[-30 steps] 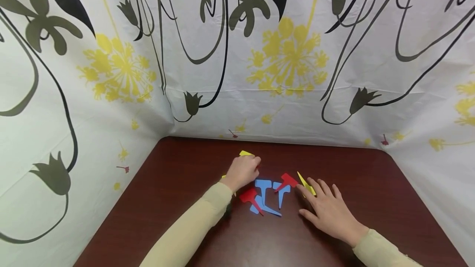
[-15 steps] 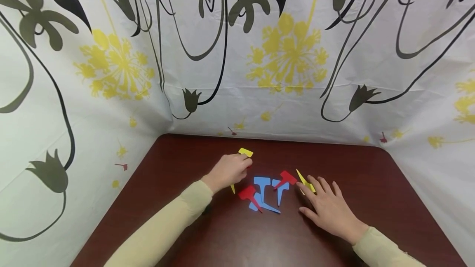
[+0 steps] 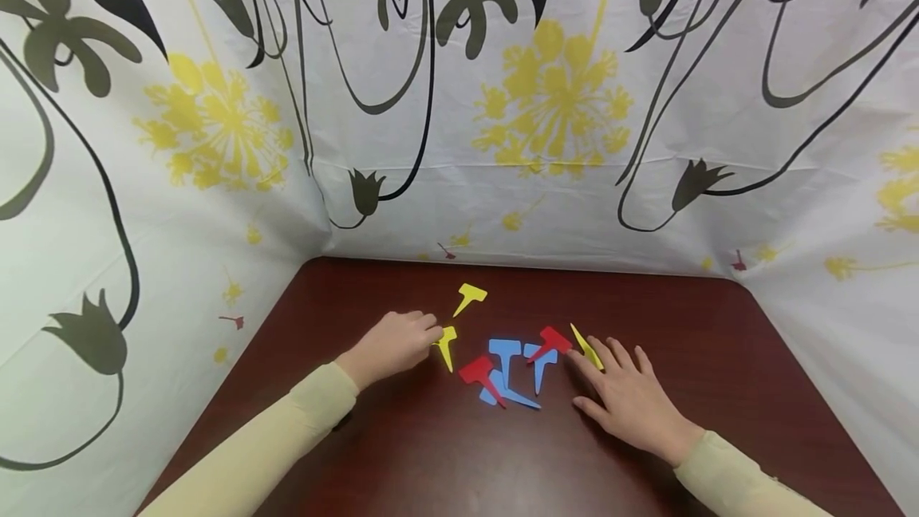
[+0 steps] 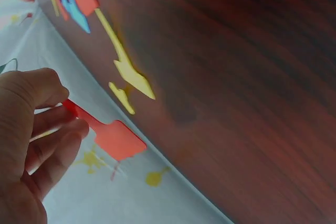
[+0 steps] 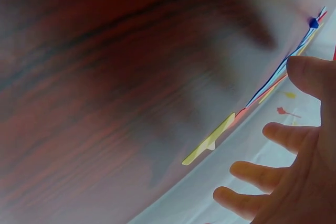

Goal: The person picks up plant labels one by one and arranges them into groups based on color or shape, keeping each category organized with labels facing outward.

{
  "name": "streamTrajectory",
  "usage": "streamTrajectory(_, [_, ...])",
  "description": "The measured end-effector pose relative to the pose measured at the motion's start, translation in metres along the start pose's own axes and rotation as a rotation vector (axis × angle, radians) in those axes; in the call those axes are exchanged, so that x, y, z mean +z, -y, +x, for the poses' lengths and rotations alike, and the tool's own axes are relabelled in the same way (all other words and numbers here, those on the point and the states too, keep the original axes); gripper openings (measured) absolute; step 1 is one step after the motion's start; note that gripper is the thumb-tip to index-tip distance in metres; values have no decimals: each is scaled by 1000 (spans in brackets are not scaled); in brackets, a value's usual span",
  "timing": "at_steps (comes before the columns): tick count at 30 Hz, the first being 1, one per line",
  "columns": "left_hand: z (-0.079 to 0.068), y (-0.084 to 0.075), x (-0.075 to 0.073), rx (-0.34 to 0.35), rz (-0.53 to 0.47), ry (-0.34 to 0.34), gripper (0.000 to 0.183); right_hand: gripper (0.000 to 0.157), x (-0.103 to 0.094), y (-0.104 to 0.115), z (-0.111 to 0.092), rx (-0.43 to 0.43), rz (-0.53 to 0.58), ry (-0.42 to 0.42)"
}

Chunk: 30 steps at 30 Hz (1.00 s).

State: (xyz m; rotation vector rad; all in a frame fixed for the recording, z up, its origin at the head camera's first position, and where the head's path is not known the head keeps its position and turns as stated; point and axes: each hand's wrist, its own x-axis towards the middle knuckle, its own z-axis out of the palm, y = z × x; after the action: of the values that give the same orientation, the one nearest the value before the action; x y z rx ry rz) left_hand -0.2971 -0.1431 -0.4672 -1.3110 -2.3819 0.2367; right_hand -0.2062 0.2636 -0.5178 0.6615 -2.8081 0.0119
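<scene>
My left hand [image 3: 391, 348] pinches a red T-shaped plant label [image 4: 121, 139] by its stem, between thumb and fingers. In the left wrist view its head points away from the hand; in the head view the hand hides it. Just right of that hand lies a yellow plant label [image 3: 447, 348], and another yellow label [image 3: 470, 295] is farther back. My right hand [image 3: 635, 397] is spread low over the table beside a third yellow label [image 3: 586, 347], holding nothing. Whether its fingertips touch that label, I cannot tell.
Between the hands, red labels [image 3: 476, 371] and blue labels [image 3: 505, 352] lie loosely, some overlapping. A second red label [image 3: 553, 340] partly covers a blue one [image 3: 542, 365]. Flower-patterned white cloth [image 3: 402, 238] borders the dark wooden table [image 3: 459, 453] at the back and sides.
My left hand has moved left, away from the two yellow labels, which are now uncovered. The right hand has stayed almost in place.
</scene>
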Motion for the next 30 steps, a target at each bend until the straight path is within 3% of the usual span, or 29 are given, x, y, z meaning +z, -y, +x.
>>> streamTrajectory(7, [-38,10,6,145,95,-61,10,75,2,-2,-3,12,2,29])
streamTrajectory(15, [-80,15,17,278,168,-39,23,75,4,1,-4,2,-9,19])
streamTrajectory(23, [-105,16,20,357,210,-16,21,74,3,3,-7,17,1,61])
streamTrajectory(28, [-117,17,20,417,248,-68,54,74,2,0,-8,13,-20,47])
streamTrajectory(30, [-122,18,21,431,253,-86,59,75,1,-1,-8,8,-25,37])
